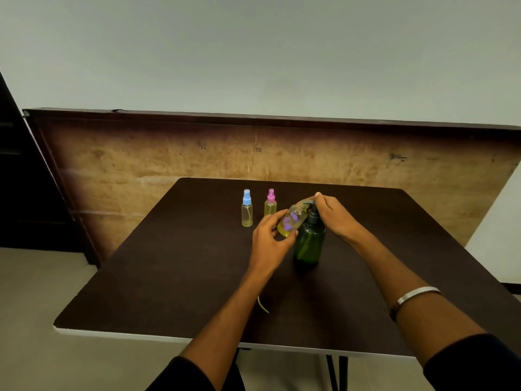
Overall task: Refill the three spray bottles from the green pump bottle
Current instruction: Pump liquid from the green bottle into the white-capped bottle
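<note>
So, mid-refill right now, centre of the frame; my left hand (270,238) has its fingers wrapped around a small spray bottle (291,221) with purple print on it, tipped over so its neck leans up and right toward the spout of the green pump bottle (309,241); my right hand (335,215) sits on top of the pump head, fingers curled over it, thumb up by the spout, so I read it as gripping or pressing the pump. The green bottle stands upright on the dark table (169,277), just right of the tilted one and touching it or close to it; can't tell if the little bottle's cap is off, it's too blurry up there, though a thin pale tube (262,305) lying nearer the bottom of the frame might be its dip tube.

The blue-capped bottle (247,208) and the pink-capped bottle (270,203) stand side by side just left of my hands, both capped, both showing yellowish liquid; so I'd guess this is the last or the first of the three, no way to know which.

Next move needs the neck kept right under the spout while I pump slowly; any wobble and it dribbles on the table.
</note>
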